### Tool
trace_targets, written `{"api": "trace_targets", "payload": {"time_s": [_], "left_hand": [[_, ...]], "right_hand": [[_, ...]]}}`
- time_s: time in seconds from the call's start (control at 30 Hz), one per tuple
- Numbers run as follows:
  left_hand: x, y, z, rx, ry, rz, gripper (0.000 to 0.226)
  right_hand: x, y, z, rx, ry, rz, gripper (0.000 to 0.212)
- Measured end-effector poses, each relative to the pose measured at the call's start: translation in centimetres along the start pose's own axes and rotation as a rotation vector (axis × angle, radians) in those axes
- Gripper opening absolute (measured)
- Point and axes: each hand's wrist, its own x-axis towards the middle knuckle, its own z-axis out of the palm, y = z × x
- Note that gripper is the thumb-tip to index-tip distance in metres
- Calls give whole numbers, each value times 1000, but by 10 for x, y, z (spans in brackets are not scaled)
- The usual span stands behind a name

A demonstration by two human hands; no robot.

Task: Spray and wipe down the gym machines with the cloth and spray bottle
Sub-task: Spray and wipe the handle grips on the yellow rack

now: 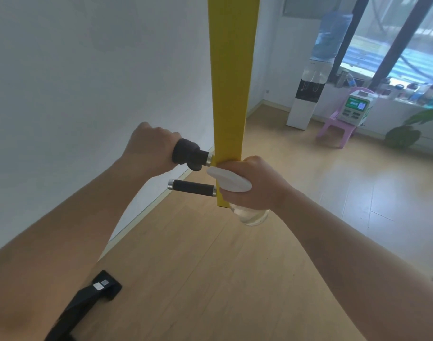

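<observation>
Left hand is curling round a dark cloth, wrapping it over the upper handle of the yellow post. So the wiping step is going on here. Right hand is gripping the spray bottle just beside the post, nozzle pointing left over the lower handle. The lower handle is sitting bare, probably not wiped yet. Can't tell wetness on either grip. Judging the task as mid-way on this machine, with the post and other machines left.

no legible text, green screen blurred
</observation>
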Motion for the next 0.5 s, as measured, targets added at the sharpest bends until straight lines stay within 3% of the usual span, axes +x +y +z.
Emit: {"api": "trace_targets", "payload": {"time_s": [0.17, 0.33, 0.5], "left_hand": [[13, 52, 0, 5, 57, 137, 33], [11, 30, 3, -38, 75, 157, 37], [-11, -10, 7, -36, 126, -52, 31]], "right_hand": [[-1, 4, -4, -11, 1, -14, 35], [-4, 8, -5, -70, -2, -32, 40], [-4, 5, -2, -38, 14, -35, 38]]}}
